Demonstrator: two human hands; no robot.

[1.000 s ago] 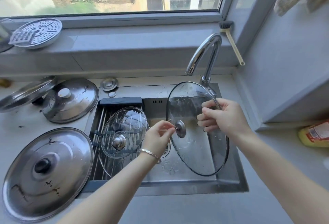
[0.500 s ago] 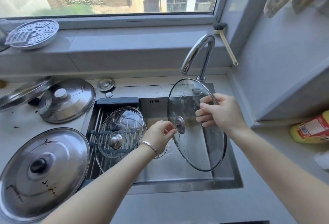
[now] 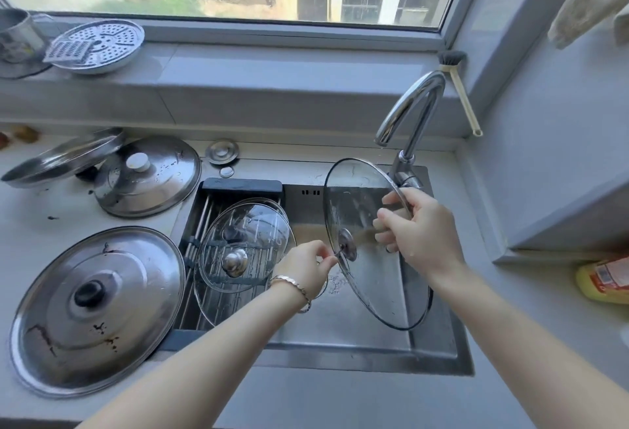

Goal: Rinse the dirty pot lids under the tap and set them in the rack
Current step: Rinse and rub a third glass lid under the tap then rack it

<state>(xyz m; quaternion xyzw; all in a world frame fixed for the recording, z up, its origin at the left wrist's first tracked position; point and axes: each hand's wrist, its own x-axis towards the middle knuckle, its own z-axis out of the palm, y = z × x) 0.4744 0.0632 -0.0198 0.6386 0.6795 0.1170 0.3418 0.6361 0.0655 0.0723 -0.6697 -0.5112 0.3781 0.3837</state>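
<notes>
Over the sink point(image 3: 340, 353), the glass lid point(image 3: 371, 289) has barely shifted below the tap point(image 3: 413, 105), my left hand point(image 3: 308, 267) pinching its knob point(image 3: 347, 248), my right hand point(image 3: 422, 231) gripping its rim, so I judge rinsing unfinished.

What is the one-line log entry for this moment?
left hand: pinches knob; right hand: grips glass lid rim, over sink; rack: second lid inside
</notes>
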